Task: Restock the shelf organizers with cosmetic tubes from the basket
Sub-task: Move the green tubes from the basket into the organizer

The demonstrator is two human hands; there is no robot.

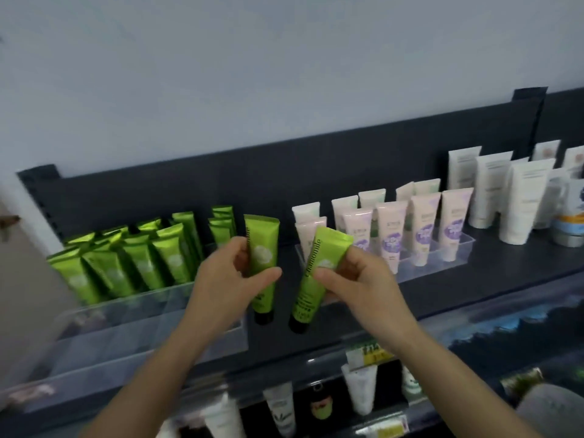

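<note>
Green tubes, caps down: left tube [262, 245] pinched in left grip [227, 279], right tube [307, 297] in right grip [363, 286].
Held before the shelf [442, 295], clear organizer [142, 314] just left of left grip. Risk: standing rows [142, 257] toppled by a forced tube.

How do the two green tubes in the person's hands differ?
The left hand's tube stands nearly upright; the right hand's tube leans, top to the right. "Chamomile" reads clearly on the right hand's tube; the left hand's tube has its lettering partly covered by fingers. Both are green, black caps down.
</note>
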